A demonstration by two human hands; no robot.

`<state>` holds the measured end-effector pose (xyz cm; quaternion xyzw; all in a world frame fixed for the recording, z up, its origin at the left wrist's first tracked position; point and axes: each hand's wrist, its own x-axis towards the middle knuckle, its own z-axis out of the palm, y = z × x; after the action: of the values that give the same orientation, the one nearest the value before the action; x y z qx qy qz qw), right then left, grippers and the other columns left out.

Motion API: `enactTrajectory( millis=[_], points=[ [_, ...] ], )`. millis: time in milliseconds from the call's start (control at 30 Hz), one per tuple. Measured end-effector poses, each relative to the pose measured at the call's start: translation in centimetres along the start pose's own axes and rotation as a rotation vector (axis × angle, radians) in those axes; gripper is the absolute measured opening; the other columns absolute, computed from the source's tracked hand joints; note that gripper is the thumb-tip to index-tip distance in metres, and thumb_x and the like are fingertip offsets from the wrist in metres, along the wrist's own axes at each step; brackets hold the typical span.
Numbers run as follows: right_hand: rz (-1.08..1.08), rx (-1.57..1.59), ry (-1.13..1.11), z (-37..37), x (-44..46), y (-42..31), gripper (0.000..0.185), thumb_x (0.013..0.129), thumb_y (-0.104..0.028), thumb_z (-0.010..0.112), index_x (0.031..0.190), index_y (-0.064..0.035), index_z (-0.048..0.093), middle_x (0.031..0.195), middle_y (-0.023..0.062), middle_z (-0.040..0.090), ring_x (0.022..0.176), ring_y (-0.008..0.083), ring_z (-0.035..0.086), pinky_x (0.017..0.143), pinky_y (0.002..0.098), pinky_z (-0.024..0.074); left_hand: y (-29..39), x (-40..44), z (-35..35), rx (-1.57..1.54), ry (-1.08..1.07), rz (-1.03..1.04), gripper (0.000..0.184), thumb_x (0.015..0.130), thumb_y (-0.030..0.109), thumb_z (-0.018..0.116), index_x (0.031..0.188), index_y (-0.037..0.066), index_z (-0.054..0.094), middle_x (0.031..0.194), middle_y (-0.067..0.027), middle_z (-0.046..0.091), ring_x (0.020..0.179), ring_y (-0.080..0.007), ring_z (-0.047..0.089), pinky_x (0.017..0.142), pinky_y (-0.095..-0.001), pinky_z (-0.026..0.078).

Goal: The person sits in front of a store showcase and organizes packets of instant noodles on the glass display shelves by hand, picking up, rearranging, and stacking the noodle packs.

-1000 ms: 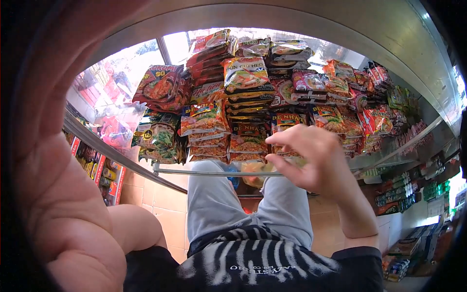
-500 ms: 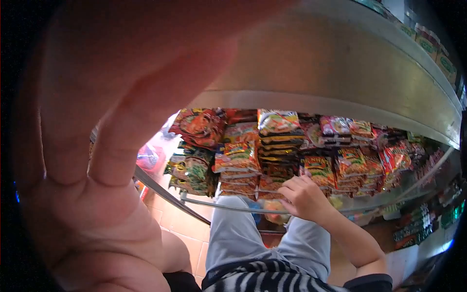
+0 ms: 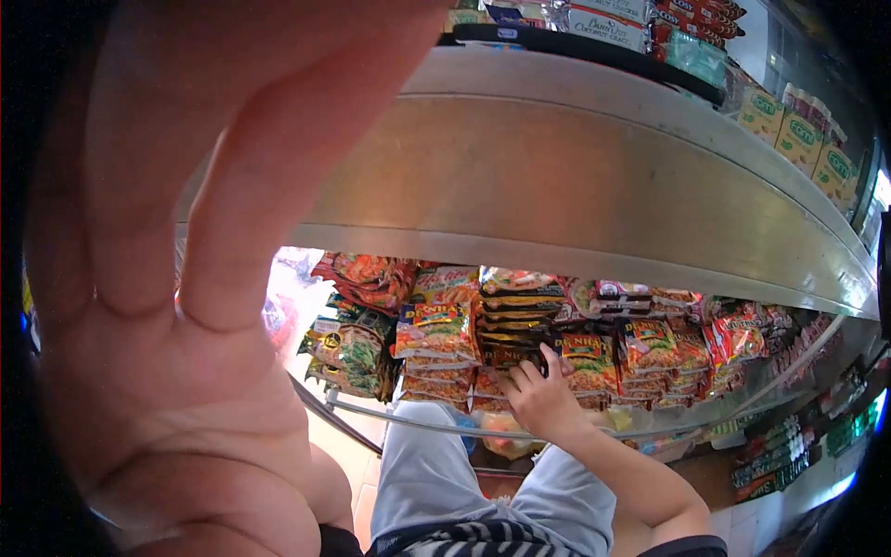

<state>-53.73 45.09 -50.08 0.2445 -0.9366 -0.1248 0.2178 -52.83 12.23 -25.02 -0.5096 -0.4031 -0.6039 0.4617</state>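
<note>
Very close to the camera, my left hand [image 3: 195,325] fills the left side of the view, palm showing, fingers stretched upward with nothing in them. My right hand [image 3: 541,395] is at the front of the shelf, fingers bent and slightly apart, over the dark noodle packets [image 3: 506,357]. Beside it on the right lies a stack of orange and yellow noodle packets [image 3: 589,367]. Another orange stack [image 3: 434,334] is to its left, and green packets [image 3: 351,351] lie farther left. No packet is seen lifted in my right hand.
A wide metal shelf panel [image 3: 557,176] curves above the noodles. On the upper shelf stand green and yellow cartons [image 3: 798,139] and white packs [image 3: 605,23]. The lower shelf has a glass edge [image 3: 557,433]. More goods [image 3: 775,459] are at the lower right.
The view has tilted up, bringing the upper shelf in. My left hand has stretched up across the left side. My right hand has come down onto the packets at the shelf's front.
</note>
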Motion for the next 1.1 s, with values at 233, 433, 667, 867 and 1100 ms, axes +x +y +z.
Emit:
enactTrajectory(
  millis=[233,433,667,867,1100],
  points=[
    [-0.016,-0.101,-0.126,1.2,-0.2,-0.6,0.049,0.1,-0.019,0.062,0.147,-0.0084,0.069,0.112,0.0057,0.072,0.122,0.024,0.067,0.132,0.0721,0.0248,3.6,-3.2,-1.6,-0.044,0.05,-0.091,0.086,0.111,0.071,0.051,0.171,0.012,0.038,0.176,-0.0229,0.029,0.122,-0.0353,0.062,0.101,-0.0539,0.048],
    [-0.005,-0.085,-0.212,-0.2,0.3,-0.1,0.044,0.1,-0.02,0.063,0.143,-0.0124,0.074,0.106,0.0065,0.073,0.121,0.0257,0.067,0.133,0.0738,0.0229,2.1,-1.3,0.9,-0.057,0.077,-0.158,0.086,0.112,0.07,0.05,0.175,0.012,0.036,0.183,-0.0248,0.025,0.125,-0.0365,0.061,0.103,-0.0551,0.048],
    [0.05,-0.124,-0.164,1.0,0.3,-1.2,0.046,0.101,-0.018,0.064,0.146,-0.0107,0.07,0.109,0.0085,0.074,0.12,0.0272,0.068,0.133,0.0753,0.0212,-2.3,-9.2,4.8,-0.017,-0.175,-0.13,0.049,0.109,0.053,0.067,0.139,0.016,0.055,0.124,-0.011,0.058,0.103,-0.0287,0.067,0.093,-0.0498,0.061],
    [0.023,-0.072,0.02,2.3,0.3,-0.3,0.015,0.095,-0.017,0.068,0.104,-0.0091,0.076,0.081,0.0058,0.072,0.097,0.0247,0.072,0.133,0.0743,0.0275,-2.9,-19.2,6.8,0.047,-0.58,-0.679,0.035,0.092,0.0,0.086,0.125,0.004,0.074,0.119,-0.0151,0.081,0.104,-0.0298,0.079,0.091,-0.0414,0.064],
    [0.083,-0.022,0.097,0.6,0.1,1.2,0.011,0.089,-0.013,0.067,0.079,-0.0108,0.07,0.071,0.0065,0.068,0.096,0.0231,0.073,0.132,0.0706,0.0321,-2.6,-24.7,6.3,0.076,-0.82,-1.117,0.024,0.099,0.009,0.082,0.122,0.004,0.078,0.115,-0.0153,0.079,0.103,-0.0355,0.078,0.089,-0.0429,0.061]
  ],
)
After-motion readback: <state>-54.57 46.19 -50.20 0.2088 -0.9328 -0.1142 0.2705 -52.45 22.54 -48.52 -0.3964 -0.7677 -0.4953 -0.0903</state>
